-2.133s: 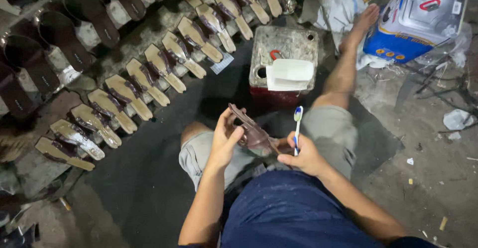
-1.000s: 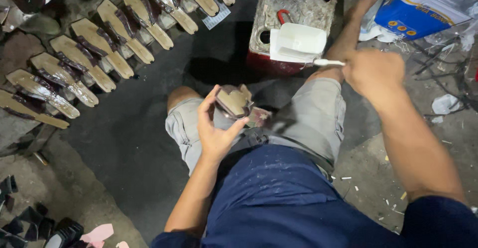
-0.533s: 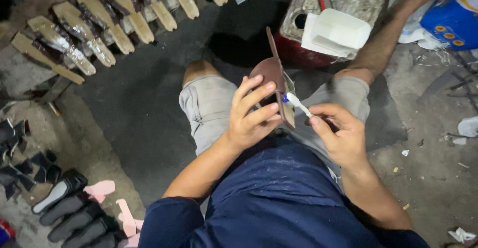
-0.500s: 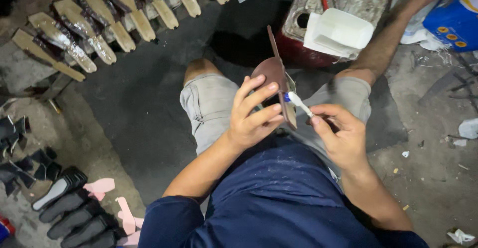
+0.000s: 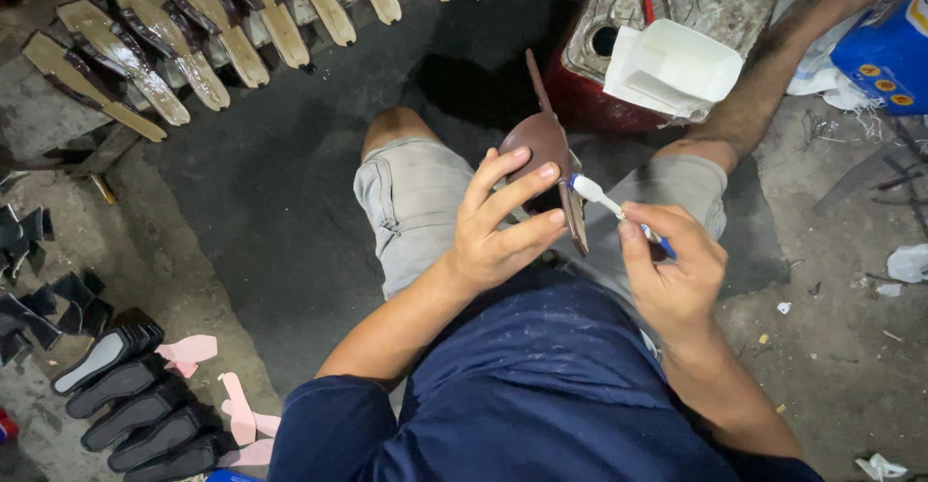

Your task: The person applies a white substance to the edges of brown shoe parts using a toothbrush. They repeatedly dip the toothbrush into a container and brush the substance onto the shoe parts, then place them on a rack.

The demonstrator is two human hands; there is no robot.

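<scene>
Overhead: left hand (image 5: 498, 231) curled round brown sandal upper (image 5: 541, 144), held above lap, fingers spread across its smooth face. Right hand (image 5: 672, 274) pinched shut on white toothbrush (image 5: 604, 197), bristles touching upper's edge. Beyond knees: dented metal can (image 5: 696, 8) bearing white paper tray (image 5: 677, 61). Tan soles (image 5: 193, 47) rowed on floor, black insoles (image 5: 126, 395) lower left.

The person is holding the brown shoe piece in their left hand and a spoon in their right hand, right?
Not quite. The head view shows the right hand holding a toothbrush, not a spoon. The left hand does hold the brown shoe piece.
</scene>
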